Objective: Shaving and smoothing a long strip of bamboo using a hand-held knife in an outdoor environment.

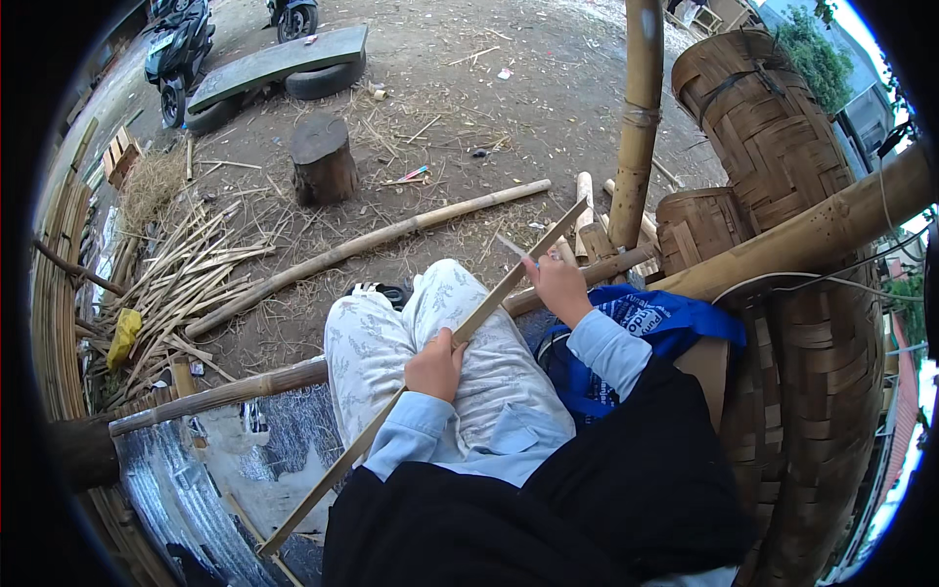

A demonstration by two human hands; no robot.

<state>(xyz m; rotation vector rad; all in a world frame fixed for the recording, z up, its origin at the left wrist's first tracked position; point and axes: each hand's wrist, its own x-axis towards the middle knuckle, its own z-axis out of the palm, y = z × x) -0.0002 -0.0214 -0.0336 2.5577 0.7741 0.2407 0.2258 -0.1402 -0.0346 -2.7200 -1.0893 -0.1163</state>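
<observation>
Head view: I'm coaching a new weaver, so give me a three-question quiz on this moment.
1. True or false: the left hand grips the bamboo strip over the lap.
2. What does the right hand hold against the strip? A) a knife blade B) a hammer C) a brush
3. What stands on the bare ground beyond the knees, past the long bamboo pole?

Key: 1 true; 2 A; 3 a tree stump.
</observation>
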